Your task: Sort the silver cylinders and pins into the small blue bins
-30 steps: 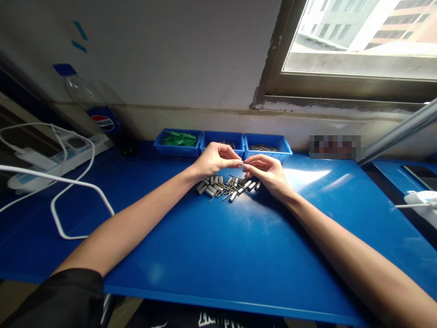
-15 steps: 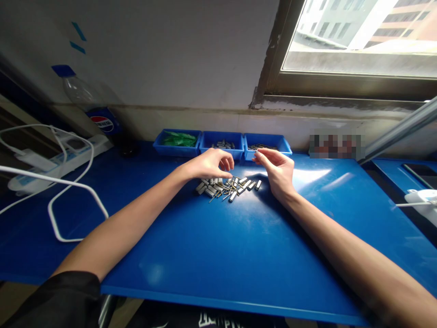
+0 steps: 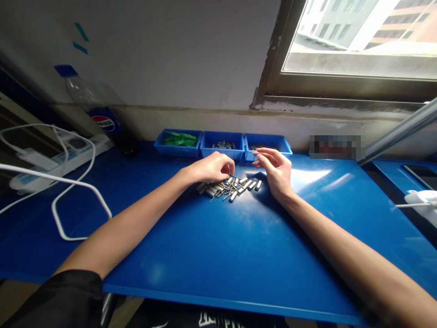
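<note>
A loose pile of small silver metal blocks and thin brass-coloured pins [image 3: 233,196] lies on the blue table [image 3: 205,246]. At the pile's back edge is my left hand [image 3: 215,168], its thumb and forefinger closed down at the parts; what they grip is too small to make out. My right hand [image 3: 278,171] hovers right of the pile, before the right-hand blue bin [image 3: 285,145]. Its thumb and fingertips are drawn together, and anything between them is too small to name.
The middle bin [image 3: 205,145] holds small grey metal pieces, the left bin [image 3: 159,143] green pieces. Dark thin parts lie in the right-hand one. Farther left are a cola bottle [image 3: 105,120], a power strip [image 3: 27,177] and a white cable [image 3: 56,218].
My left hand has lowered slightly to the pile, and its thumb and forefinger have closed. My right hand has shifted a little left and stays near the right-hand bin.
</note>
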`<action>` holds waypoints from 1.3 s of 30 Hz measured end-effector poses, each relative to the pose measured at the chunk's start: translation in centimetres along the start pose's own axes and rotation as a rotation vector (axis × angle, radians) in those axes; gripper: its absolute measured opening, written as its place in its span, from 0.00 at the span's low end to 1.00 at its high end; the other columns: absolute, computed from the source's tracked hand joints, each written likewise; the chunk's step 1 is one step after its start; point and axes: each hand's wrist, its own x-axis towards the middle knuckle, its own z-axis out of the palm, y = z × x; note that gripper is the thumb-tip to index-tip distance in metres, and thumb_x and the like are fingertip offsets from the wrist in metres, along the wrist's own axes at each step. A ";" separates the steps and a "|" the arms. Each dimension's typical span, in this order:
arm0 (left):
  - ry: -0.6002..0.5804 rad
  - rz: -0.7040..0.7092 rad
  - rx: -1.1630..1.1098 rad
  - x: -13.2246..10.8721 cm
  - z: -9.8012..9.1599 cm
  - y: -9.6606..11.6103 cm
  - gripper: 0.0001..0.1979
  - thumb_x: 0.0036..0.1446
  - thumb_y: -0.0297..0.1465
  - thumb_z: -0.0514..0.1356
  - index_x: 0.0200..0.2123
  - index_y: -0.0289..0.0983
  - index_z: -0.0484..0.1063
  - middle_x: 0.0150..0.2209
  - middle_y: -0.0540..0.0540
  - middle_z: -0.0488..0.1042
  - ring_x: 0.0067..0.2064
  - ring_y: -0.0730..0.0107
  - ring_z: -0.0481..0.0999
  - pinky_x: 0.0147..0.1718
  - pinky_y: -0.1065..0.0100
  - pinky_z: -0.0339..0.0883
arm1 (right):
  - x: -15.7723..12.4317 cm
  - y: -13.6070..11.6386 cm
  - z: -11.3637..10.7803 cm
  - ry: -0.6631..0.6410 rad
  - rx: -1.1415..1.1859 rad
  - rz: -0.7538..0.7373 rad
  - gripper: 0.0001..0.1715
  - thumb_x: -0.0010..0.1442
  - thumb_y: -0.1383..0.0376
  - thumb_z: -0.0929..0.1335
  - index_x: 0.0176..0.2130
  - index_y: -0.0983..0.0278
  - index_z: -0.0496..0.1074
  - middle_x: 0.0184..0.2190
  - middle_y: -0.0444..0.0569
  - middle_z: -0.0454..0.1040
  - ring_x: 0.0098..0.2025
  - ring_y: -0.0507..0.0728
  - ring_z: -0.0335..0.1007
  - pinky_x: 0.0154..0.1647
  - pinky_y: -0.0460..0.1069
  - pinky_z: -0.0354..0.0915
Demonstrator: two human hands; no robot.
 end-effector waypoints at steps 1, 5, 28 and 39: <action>0.019 0.018 0.008 0.0 0.0 0.2 0.09 0.55 0.26 0.62 0.37 0.34 0.83 0.34 0.45 0.83 0.35 0.67 0.80 0.34 0.71 0.68 | 0.0 0.0 0.0 -0.005 -0.003 0.001 0.17 0.59 0.51 0.77 0.43 0.58 0.79 0.41 0.49 0.83 0.34 0.58 0.80 0.41 0.56 0.76; 0.030 0.136 -0.005 0.1 -0.1 1.2 0.12 0.60 0.30 0.64 0.45 0.34 0.83 0.43 0.42 0.83 0.42 0.64 0.81 0.40 0.69 0.70 | -0.1 0.0 -0.1 -0.029 -0.042 -0.002 0.17 0.60 0.50 0.75 0.43 0.57 0.79 0.40 0.49 0.83 0.33 0.57 0.79 0.39 0.55 0.75; -0.044 0.086 0.163 0.3 0.5 -0.3 0.11 0.67 0.25 0.57 0.46 0.34 0.79 0.45 0.41 0.79 0.44 0.64 0.77 0.45 0.68 0.67 | 0.1 0.4 -0.3 -0.077 -0.043 0.042 0.14 0.61 0.53 0.73 0.43 0.58 0.80 0.39 0.48 0.83 0.30 0.54 0.75 0.35 0.53 0.73; 0.004 0.093 0.131 0.1 0.3 0.3 0.07 0.57 0.25 0.64 0.38 0.35 0.81 0.38 0.43 0.78 0.36 0.67 0.76 0.35 0.70 0.67 | 0.2 0.4 -0.2 -0.104 -0.016 0.047 0.12 0.62 0.55 0.73 0.41 0.59 0.80 0.38 0.48 0.83 0.29 0.54 0.74 0.34 0.51 0.71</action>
